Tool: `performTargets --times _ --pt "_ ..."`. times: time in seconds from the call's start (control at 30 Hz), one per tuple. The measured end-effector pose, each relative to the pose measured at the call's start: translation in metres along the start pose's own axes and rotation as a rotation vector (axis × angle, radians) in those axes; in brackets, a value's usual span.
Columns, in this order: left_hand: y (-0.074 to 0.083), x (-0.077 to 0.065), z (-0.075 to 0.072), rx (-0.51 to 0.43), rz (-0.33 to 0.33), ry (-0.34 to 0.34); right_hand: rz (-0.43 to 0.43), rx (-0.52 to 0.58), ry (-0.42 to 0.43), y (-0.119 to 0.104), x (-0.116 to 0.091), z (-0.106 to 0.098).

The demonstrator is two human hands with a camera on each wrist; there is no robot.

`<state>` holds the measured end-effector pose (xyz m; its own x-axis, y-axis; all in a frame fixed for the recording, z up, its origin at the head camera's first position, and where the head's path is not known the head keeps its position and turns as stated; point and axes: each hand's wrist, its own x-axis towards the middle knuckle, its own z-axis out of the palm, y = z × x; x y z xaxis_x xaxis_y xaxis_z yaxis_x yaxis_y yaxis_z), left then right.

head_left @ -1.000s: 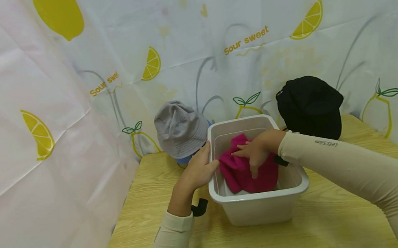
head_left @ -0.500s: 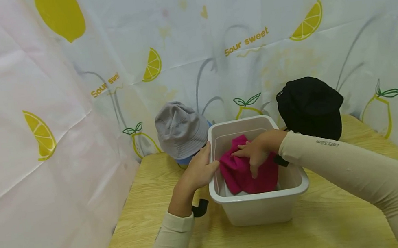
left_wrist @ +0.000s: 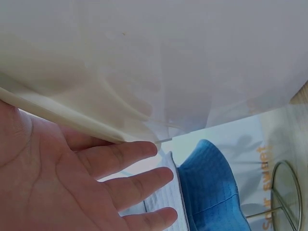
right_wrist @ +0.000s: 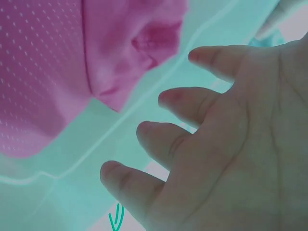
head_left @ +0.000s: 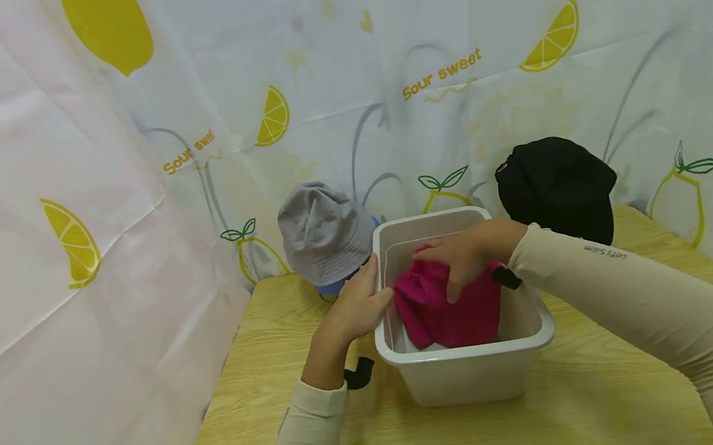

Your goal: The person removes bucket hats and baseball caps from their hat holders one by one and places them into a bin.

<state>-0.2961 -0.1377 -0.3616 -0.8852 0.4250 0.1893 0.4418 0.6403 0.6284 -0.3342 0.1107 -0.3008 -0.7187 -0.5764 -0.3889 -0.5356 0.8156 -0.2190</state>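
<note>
A pink hat (head_left: 456, 314) with rows of small dots lies crumpled inside a white plastic bin (head_left: 460, 379). My right hand (head_left: 469, 254) reaches into the bin above the far part of the hat. In the right wrist view its fingers (right_wrist: 161, 137) are spread, with a gap between them and the pink hat (right_wrist: 130, 48). My left hand (head_left: 359, 301) holds the left side of the bin, thumb hooked over the rim. In the left wrist view its fingers (left_wrist: 137, 185) extend along the outside of the bin wall (left_wrist: 159, 62), and the thumb is hidden.
A grey bucket hat (head_left: 324, 230) sits over a blue bucket hat (left_wrist: 211, 187) behind the bin's left side. Near it is a metal wire stand (left_wrist: 288, 197). A black cap (head_left: 554, 189) stands at the back right. A lemon-print cloth (head_left: 337, 56) hangs behind the wooden table (head_left: 277, 334).
My right hand has shifted slightly back and to the right over the pink hat, whose far edge has moved a little. The left hand and bin stay in place.
</note>
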Motion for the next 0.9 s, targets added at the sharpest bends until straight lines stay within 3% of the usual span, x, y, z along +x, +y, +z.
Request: performTargets --times 0.3,0.5,0.9 --pt "0.002 0.0 0.0 0.052 -0.02 0.006 -0.074 0.113 0.085 0.017 -0.014 -0.018" --pt "0.001 -0.001 0.0 0.055 -0.014 0.009 -0.063 0.161 0.149 0.026 -0.022 -0.025" --pt "0.001 -0.001 0.0 0.032 0.0 0.01 -0.04 0.147 0.26 0.04 -0.034 -0.028"
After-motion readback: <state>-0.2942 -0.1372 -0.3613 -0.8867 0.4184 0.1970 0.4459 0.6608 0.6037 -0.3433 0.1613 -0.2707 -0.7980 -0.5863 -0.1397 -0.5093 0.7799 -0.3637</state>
